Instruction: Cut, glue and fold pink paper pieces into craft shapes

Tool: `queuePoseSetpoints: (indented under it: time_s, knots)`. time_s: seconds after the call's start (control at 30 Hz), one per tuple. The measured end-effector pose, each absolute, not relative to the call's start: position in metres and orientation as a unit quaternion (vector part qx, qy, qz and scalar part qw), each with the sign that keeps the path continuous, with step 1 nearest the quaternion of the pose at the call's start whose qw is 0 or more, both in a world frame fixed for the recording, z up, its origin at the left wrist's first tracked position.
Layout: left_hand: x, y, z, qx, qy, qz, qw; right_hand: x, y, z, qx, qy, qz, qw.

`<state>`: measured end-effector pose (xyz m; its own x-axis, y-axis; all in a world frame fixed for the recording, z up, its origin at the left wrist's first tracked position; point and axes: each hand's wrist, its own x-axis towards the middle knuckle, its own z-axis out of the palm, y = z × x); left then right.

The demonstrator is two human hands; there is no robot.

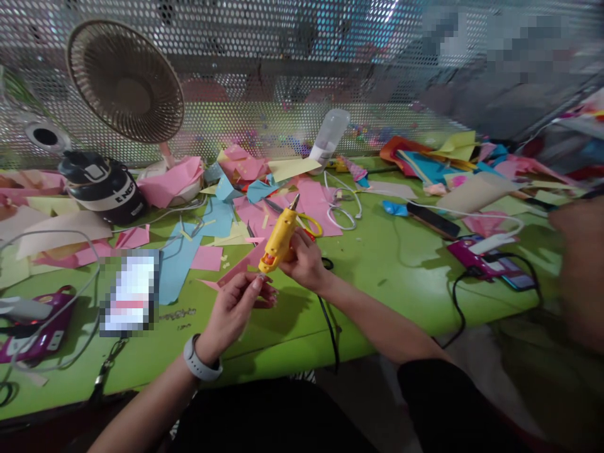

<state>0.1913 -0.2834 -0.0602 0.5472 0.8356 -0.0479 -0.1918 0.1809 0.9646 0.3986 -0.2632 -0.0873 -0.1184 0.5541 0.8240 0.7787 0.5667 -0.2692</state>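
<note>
Two hands meet at the yellow glue gun (279,239): the right hand (304,259) has its fingers clamped around the handle, while the left hand (236,303) brings thumb and forefinger close together at the rear end, though whether they pinch anything there I cannot tell. The glue gun is held above the green table (377,283), its long axis slanting from the rear end, near the left fingertips, up to the metal nozzle (295,202), which points away from the wearer and slightly right. So the left hand is nearer the rear end, and the nozzle lies beyond both hands. Left of the glue gun are a pink paper square (206,258), a blue paper strip (178,274) and, farther left, a phone (129,292). Beyond it stands a tilted clear bottle (333,135); well to its right is a purple power strip (465,255)
</note>
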Motion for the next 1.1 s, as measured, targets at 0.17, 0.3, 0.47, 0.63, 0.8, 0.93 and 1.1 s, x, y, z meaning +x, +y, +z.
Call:
queuePoseSetpoints:
  time_s: [0.17, 0.3, 0.47, 0.63, 0.8, 0.93, 1.1]
  knots:
    - [0.1903, -0.2831, -0.0619, 0.555, 0.329, 0.381, 0.662, 0.3953, -0.2605, -0.0864, -0.451, -0.733, -0.135, 0.491]
    - [0.1910, -0.2829, -0.0649, 0.573, 0.325, 0.380, 0.649, 0.3957, -0.2594, -0.0866, -0.437, -0.739, -0.144, 0.491]
    - [0.1906, -0.2826, -0.0655, 0.576, 0.315, 0.376, 0.654, 0.3976, -0.2600, -0.0872, -0.446, -0.747, -0.143, 0.472]
    - [0.1896, -0.2825, -0.0651, 0.574, 0.308, 0.370, 0.662, 0.3959, -0.2608, -0.0844, -0.417, -0.749, -0.136, 0.497]
    - [0.1904, -0.2829, -0.0659, 0.567, 0.286, 0.369, 0.678, 0.3952, -0.2615, -0.0855, -0.420, -0.750, -0.126, 0.494]
    - [0.1906, -0.2835, -0.0648, 0.553, 0.276, 0.369, 0.694, 0.3947, -0.2624, -0.0859, -0.427, -0.752, -0.131, 0.484]
    - [0.1900, -0.2833, -0.0608, 0.532, 0.274, 0.358, 0.717, 0.3947, -0.2621, -0.0879, -0.418, -0.751, -0.131, 0.495]
